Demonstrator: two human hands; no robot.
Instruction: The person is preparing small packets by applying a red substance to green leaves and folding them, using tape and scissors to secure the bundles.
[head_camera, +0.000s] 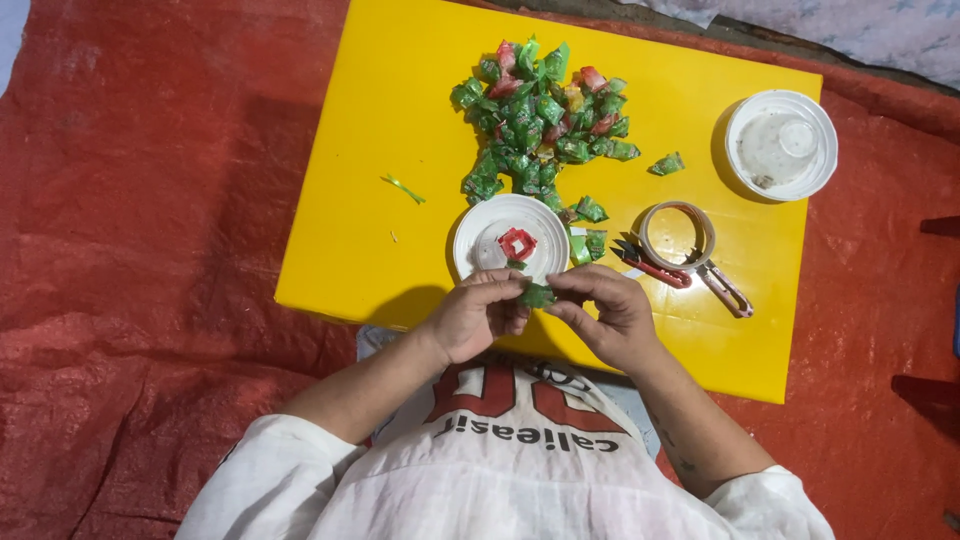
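My left hand (478, 315) and my right hand (607, 312) meet at the near edge of a yellow table (380, 120), both pinching one small green folded wrapper piece (537, 295) between the fingertips. Just beyond the hands lies a white round lid (478, 225) with a small red folded piece (517, 243) on it. A heap of green and red folded wrapper pieces (545, 115) sits farther back on the table.
A tape roll (677, 235), red-handled snips (652, 266) and a cutter (727, 288) lie right of the lid. A white tub (781, 145) stands at the back right. A green strip (403, 187) lies to the left. Red tarp (140, 250) covers the floor.
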